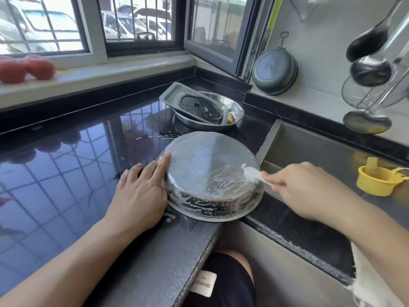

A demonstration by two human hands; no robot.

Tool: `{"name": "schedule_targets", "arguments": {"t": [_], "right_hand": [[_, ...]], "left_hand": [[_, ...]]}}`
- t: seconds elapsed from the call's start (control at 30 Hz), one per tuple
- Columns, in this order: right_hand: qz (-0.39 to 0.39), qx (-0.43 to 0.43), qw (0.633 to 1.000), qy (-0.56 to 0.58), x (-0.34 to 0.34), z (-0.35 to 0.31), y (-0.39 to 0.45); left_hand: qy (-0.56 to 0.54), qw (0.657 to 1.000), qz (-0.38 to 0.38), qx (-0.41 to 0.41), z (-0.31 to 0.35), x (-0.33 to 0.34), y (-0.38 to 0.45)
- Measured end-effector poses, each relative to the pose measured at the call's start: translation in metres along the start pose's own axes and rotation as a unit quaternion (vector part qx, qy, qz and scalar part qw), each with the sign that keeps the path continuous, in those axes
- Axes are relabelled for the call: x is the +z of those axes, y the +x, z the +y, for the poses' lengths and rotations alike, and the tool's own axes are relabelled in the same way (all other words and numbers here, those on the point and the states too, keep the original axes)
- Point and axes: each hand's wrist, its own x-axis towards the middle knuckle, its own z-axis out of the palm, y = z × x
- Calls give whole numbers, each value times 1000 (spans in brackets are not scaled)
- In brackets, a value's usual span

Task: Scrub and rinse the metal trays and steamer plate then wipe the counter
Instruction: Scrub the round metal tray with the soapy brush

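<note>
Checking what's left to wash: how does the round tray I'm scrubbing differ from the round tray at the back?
The front round tray lies upside down, covered in suds; the back round tray sits upright, without visible suds. The front one is bare on top; the back one holds a rectangular tray and steamer plate. Both are shiny metal.

- yellow measuring cup (376, 181) at right, sits on the steel sink ledge, handle pointing right
- dark pan lid (275, 71) leans upright against the far-right wall, wire loop on top
- black ladle (368, 44), steel ladle (370, 72), wire skimmer (359, 94) and a flat steel spoon (366, 121) hang in a cluster, far right
- red tomatoes (26, 68) on the window sill (124, 67), far left, blurred
- barred window (88, 23) along the far side, parked cars (124, 23) outside
- dark shorts (225, 282) with a white label, near bottom centre
</note>
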Motion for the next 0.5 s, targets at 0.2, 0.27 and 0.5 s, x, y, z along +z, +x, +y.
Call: {"name": "schedule_targets", "arguments": {"t": [0.2, 0.27, 0.5], "right_hand": [[28, 23, 999, 30, 6, 4, 17], [28, 22, 999, 37, 7, 2, 23], [32, 35, 998, 49, 4, 1, 33]], "left_hand": [[-9, 1000, 12, 0, 1, 1, 2], [-10, 1000, 14, 3, 0, 2, 2], [-9, 1000, 19, 7, -1, 2, 2]]}}
